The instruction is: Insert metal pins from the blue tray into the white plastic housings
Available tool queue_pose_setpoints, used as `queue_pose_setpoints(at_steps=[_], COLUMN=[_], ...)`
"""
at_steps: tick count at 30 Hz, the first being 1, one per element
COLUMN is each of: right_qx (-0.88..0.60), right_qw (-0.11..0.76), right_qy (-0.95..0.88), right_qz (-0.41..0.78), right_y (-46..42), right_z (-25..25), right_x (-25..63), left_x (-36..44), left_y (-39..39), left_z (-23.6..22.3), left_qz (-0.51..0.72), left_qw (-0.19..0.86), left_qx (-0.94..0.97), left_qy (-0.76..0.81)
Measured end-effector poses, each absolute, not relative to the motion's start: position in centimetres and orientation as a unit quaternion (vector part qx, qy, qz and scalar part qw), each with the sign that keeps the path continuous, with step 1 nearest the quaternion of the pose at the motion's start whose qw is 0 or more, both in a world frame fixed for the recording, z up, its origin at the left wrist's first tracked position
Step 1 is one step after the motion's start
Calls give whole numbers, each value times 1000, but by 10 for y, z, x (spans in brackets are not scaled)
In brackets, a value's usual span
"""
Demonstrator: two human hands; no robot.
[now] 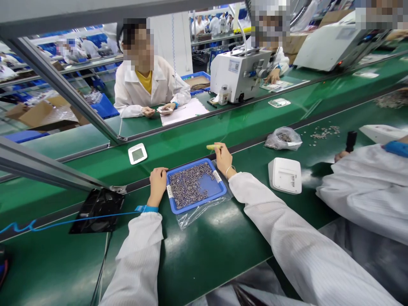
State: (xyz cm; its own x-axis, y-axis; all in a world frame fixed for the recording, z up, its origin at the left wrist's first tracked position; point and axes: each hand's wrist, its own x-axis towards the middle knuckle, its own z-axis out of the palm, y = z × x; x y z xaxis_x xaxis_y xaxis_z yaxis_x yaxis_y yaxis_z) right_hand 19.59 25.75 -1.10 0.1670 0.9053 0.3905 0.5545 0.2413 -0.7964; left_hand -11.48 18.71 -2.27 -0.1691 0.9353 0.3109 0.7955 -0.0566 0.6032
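A shallow blue plastic tray sits before me, holding a heap of small shiny metal parts; its lower right corner shows bare blue bottom. My left hand grips the tray's left side, fingers curled over the far left corner. At the far right corner my right hand is closed by the rim, its lower fingers partly hidden. A yellow cover, apparently a finger cot, sticks out leftward from that hand. Under the tray's near edge lies a clear plastic bag.
A black fan stands left, with a blue coiled cord running to my wristband. A white device lies on the green belt. Rightward are a white housing, a bag of parts and a co-worker's sleeve. Another person sits opposite.
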Motion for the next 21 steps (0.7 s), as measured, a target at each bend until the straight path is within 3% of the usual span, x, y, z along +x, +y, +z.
queue_pose_setpoints(at_steps=[5,12,21], right_qx=[-578,-575,-559], right_qw=[504,426,476], right_qy=[-621,-665,-649], right_qz=[162,215,200], right_y=[253,257,255], right_z=[-9,-10,-9], right_x=[197,192,194], left_x=[-115,-114,-114], left_y=[187,187,188], left_z=[-22,-20,-23], left_qz=[351,351,357], left_qw=[99,99,94], left_qx=[635,636,632], left_qy=[681,680,681])
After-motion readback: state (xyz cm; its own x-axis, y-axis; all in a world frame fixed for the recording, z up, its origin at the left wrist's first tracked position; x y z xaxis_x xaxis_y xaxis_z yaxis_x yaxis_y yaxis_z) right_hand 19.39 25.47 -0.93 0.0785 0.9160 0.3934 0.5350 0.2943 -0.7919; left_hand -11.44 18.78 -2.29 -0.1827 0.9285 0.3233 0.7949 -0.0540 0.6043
